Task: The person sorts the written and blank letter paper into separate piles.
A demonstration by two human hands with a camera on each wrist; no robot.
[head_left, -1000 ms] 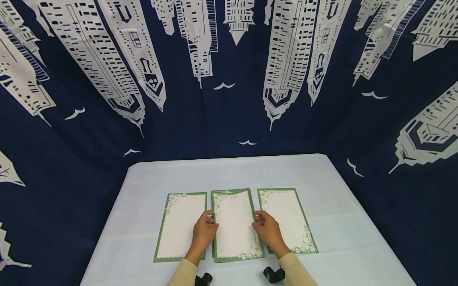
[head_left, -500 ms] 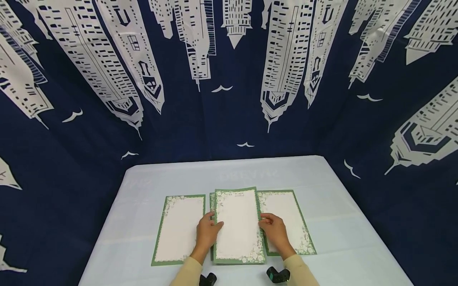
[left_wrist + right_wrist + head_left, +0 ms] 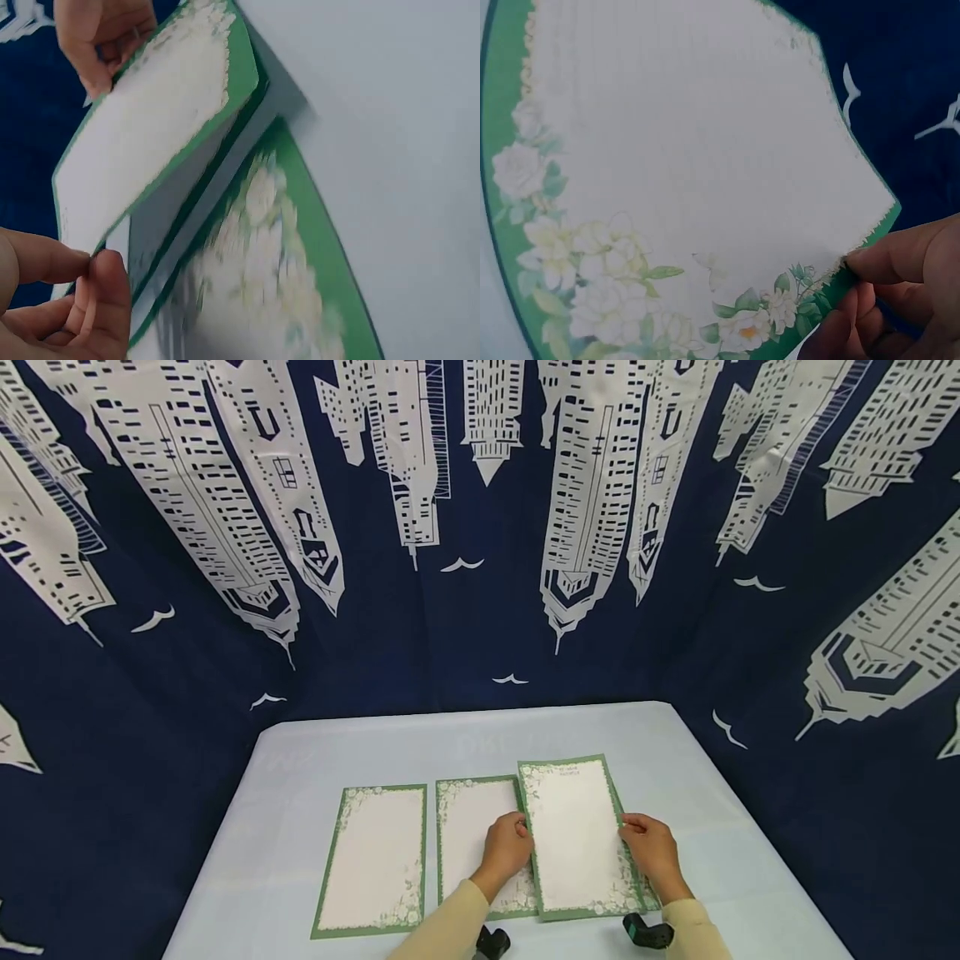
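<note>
Both hands hold a sheet of floral paper [image 3: 573, 843] with a green border, lifted above the table at the right. My left hand [image 3: 507, 850] pinches its left edge between thumb and fingers; my right hand [image 3: 654, 852] pinches the right edge. In the right wrist view the sheet [image 3: 705, 150] bends slightly between the hands. Beneath it lies another like sheet, mostly hidden, with a corner showing at the lower right. A middle sheet [image 3: 472, 835] lies partly under the left hand and sleeve. At the left, a third sheet [image 3: 375, 860] lies flat.
A white-covered table [image 3: 300, 760] bears the sheets. Behind and around it hangs a dark blue cloth [image 3: 420, 652] printed with white buildings and birds. Dark devices [image 3: 647, 932] sit at both wrists.
The held sheet has been raised off the middle pile and carried right, over the right-hand sheet. Both hands moved right with it, uncovering the middle sheet. The view has tilted slightly.
</note>
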